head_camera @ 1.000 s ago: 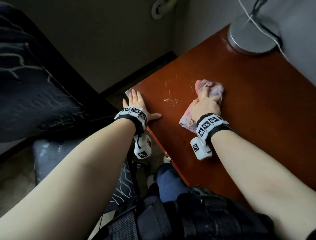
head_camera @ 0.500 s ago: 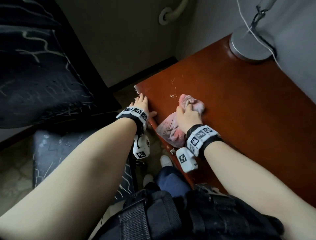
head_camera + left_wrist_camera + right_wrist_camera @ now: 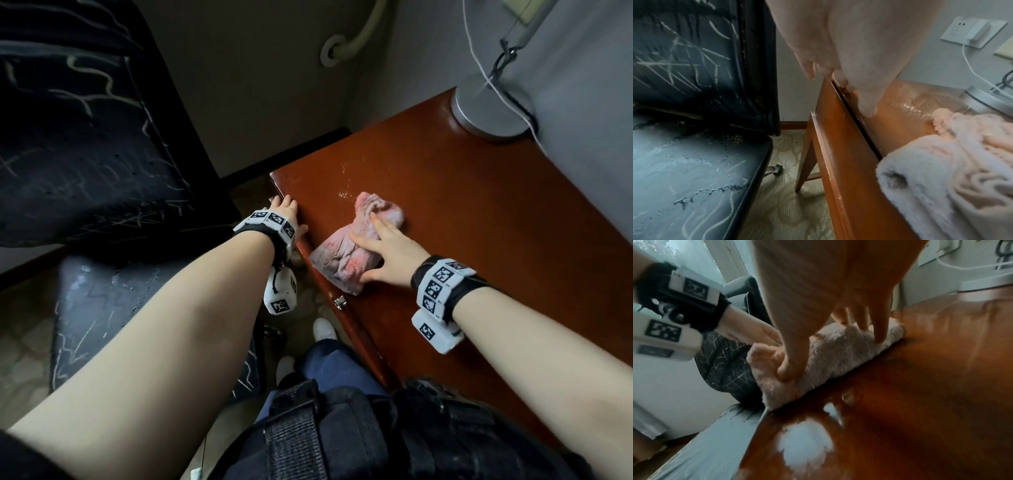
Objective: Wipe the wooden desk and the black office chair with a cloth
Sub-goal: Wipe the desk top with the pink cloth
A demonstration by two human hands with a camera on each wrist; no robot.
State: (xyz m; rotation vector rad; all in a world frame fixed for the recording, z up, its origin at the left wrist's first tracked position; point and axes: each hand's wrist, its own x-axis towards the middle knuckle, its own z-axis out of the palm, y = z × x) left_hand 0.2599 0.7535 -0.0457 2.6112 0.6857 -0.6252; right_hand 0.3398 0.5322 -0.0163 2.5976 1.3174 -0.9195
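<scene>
Two hands are on the desk (image 3: 479,240) here. The right hand (image 3: 387,251) lies flat with fingers spread and straight, pressing the pink cloth (image 3: 346,253) onto the wood near the desk's left edge; the thumb digs into the cloth's near end, and one corner of the cloth hangs just over that edge. The left hand (image 3: 287,214) rests along the same left edge, close to the far left corner, fingers straight and relaxed, holding nothing. Between the hands, pale specks (image 3: 346,195) lie on the desk just beyond the cloth's far end. At the far right of the desk by the wall stands a round grey lamp base (image 3: 486,106), with a white cable (image 3: 479,61) and a dark cord running up past it. Left of the desk, close alongside but apart from it, stands the black chair (image 3: 89,144), its seat and back streaked with pale scratches and dusty patches. A wall socket (image 3: 970,30) with a white plug sits above the desk.
</scene>
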